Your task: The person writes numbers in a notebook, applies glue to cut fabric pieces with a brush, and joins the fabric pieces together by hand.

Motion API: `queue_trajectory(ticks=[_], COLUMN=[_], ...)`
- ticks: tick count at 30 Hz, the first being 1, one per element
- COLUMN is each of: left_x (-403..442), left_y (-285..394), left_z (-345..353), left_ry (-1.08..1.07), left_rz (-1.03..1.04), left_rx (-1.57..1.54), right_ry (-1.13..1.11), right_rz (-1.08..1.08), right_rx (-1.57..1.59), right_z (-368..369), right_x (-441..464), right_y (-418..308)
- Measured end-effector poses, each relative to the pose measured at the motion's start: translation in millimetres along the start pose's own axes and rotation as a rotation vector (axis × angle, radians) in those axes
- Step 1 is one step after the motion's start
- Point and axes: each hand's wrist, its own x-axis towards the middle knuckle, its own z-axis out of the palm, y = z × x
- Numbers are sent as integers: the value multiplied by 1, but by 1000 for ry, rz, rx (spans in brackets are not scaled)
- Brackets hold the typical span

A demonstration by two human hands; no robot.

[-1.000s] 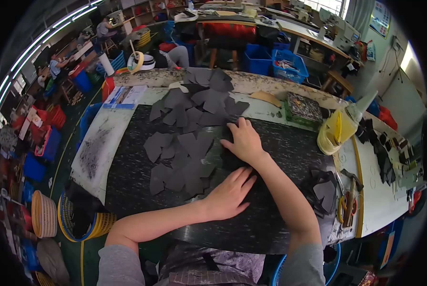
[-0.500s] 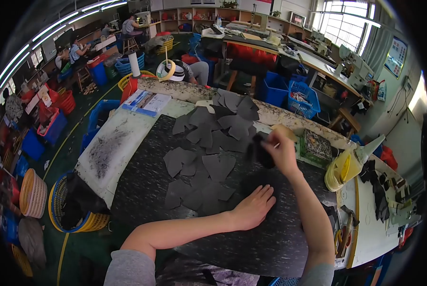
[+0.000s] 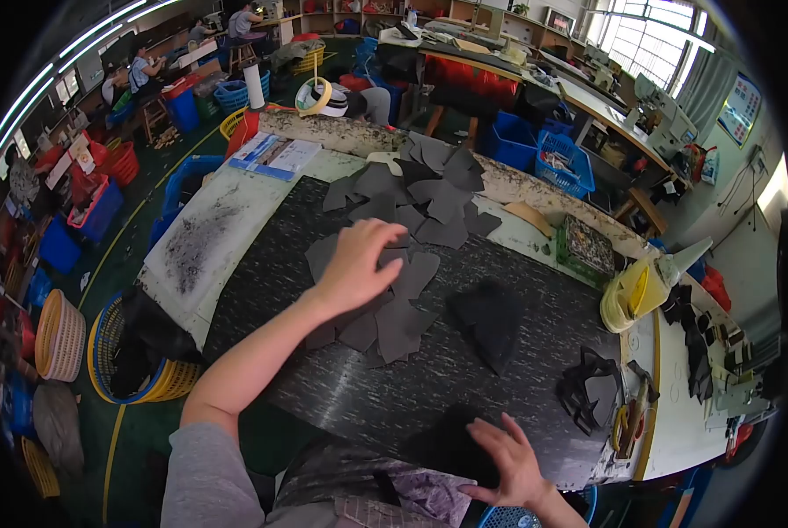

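Note:
My left hand (image 3: 359, 267) reaches over a spread of dark grey cut pieces (image 3: 400, 327) on the black speckled board (image 3: 359, 396). Its thumb and fingers curve round a small gap over the pieces; whether a piece is between them cannot be made out. Near the board's front edge, my right hand (image 3: 507, 462) has its fingers apart and holds nothing. A black piece (image 3: 488, 324) lies alone right of the grey ones. Another dark piece or shadow (image 3: 451, 440) is just left of my right hand. More grey pieces (image 3: 447, 198) overlap at the board's back edge.
A yellow glue bottle (image 3: 636, 295) and a green-edged box (image 3: 586, 248) stand at the right. Black scraps (image 3: 592, 392), scissors (image 3: 621, 429) and a hammer (image 3: 645, 383) lie nearer. A yellow-blue basket (image 3: 172, 378) is at the left. Several people sit far back left.
My left hand has moved up and left onto the grey pieces. My right hand has let go of the black piece, now flat on the board, and come down to the front edge.

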Motion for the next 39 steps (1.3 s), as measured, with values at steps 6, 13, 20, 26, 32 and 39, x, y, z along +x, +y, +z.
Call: queue_trajectory(ticks=[6,13,20,26,32,39], left_x=[-58,-70,-70,-102,-131,-138], left_y=[26,0,-1,124,140,147], left_z=[-7,11,10,27,6,31], left_ry=[-193,-294,-182,-84,-799,-647], left_rz=[-12,-12,27,-298,-673,-400], left_rx=[-95,-69,-105,-1365,-1275,-630], right_ry=[268,-187,496,663,572,522], right_rz=[-74,66,496,290,435,572], right_rx=[-56,-31,436,1040,385,252], right_z=[8,-8,-68,29,60,74], right_x=[146,273,168,76,-19,-19], right_y=[57,106,106,-26,-43,-28])
